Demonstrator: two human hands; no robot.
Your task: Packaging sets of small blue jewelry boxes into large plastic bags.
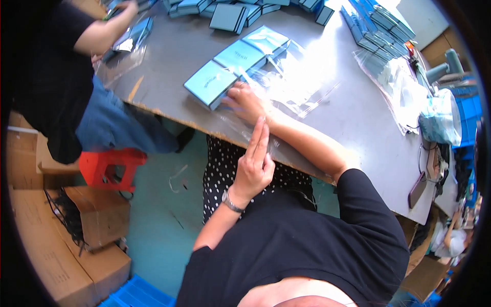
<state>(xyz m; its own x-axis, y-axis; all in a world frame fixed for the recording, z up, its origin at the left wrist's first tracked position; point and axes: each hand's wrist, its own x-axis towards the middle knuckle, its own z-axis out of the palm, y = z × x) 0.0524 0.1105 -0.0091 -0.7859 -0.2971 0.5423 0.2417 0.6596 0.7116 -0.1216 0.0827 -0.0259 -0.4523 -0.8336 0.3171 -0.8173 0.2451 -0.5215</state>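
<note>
Three light-blue boxes (238,55) lie end to end on the grey table, with clear plastic over and beside them. At the near end of this row, my right hand (249,104) has its fingers bent on a clear plastic bag (232,122); the fingertips are partly blurred. My left hand (253,166), a watch at its wrist, is just below, at the table's front edge. Its first two fingers stretch out together toward my right wrist, and the other fingers are bent. Nothing shows in its grip. Whether the two hands touch, I cannot tell.
More blue boxes (227,18) are heaped at the far side, with stacked ones (376,28) at the far right. Clear bags (396,89) and a phone (417,190) lie on the right. At left, another person's arm (110,30) is over a box. A red stool (110,166) and cartons (66,250) stand below.
</note>
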